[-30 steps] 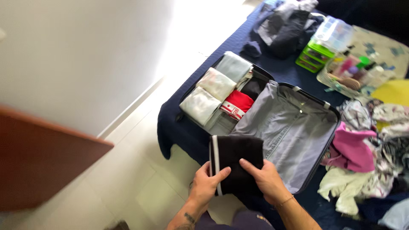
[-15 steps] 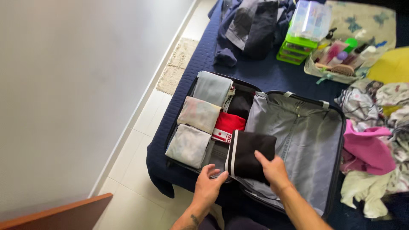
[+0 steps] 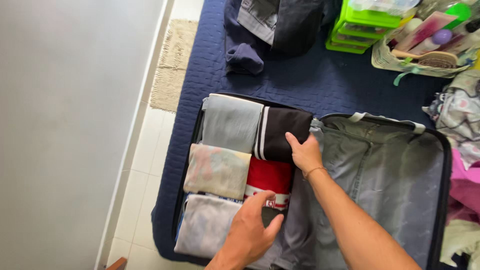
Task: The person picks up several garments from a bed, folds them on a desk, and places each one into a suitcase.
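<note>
I look down into an open suitcase point(image 3: 440, 150) lying on a bed point(image 3: 320, 82) with a dark blue quilt. My right hand point(image 3: 304, 152) rests at the far end of the packed half, fingers curled over the near right corner of a folded black garment point(image 3: 282, 132) with white stripes along its left edge. That grip is closed on the cloth, thumb on top. The black garment lies flat in the far right slot of the packed half, touching a grey fold point(image 3: 231, 122) on its left and a red fold point(image 3: 269, 176) on its near side.

My left hand point(image 3: 250, 232) is lower in the view, fingers loosely spread and apart, palm down over the near end of the packed half. It seems to press on a dark item beneath it, though the hand hides most of that, so I cannot tell what it is. Just left of it lies a pale grey fold point(image 3: 205, 225), and beyond that a pastel fold point(image 3: 216, 170).

The suitcase's other half, lined in grey, lies open to the right, under my right forearm.

Further up the bed sit dark clothes point(image 3: 270, 30), a green drawer box point(image 3: 360, 30) and a basket point(image 3: 395, 61) of toiletries. A pink cloth point(image 3: 465, 187) lies at the right edge. A beige rug point(image 3: 172, 65) lies on the tiled floor point(image 3: 137, 175) beside the bed.
</note>
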